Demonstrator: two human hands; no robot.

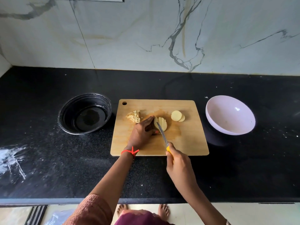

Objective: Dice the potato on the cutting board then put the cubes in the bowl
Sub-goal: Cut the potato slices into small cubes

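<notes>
**Dicing about half done; no cubes in a bowl yet**

A pale yellow, peeled potato piece (160, 125), already cut into strips, is seen lying at the middle of the rectangular light wooden cutting board (186, 140). It is steadied by the left hand (142, 130), whose fingers are arched over its left side, with the thumb set against its near edge. A thin knife with a yellow handle (162, 134) is gripped by the right hand (177, 163), and its blade is laid across the strips.

A small heap of finished potato cubes (135, 116) is found on the board, just beyond the left hand. A few round potato slices (177, 116) are stacked near the right of the board and have not been cut further. By this showing, the strips are to be cross-cut, the round slices diced, and all cubes carried over; nothing is seen in either bowl.

A round pale lilac bowl (230, 115) is set on the black speckled worktop (162, 82) just right of the board, and a round black bowl (85, 113) just left of it. Which is meant for the cubes cannot be told. The way to either bowl is not blocked. White powder smears (11, 158) are noted at the far left of the worktop, and a red thread (130, 151) is worn on the left wrist.
</notes>
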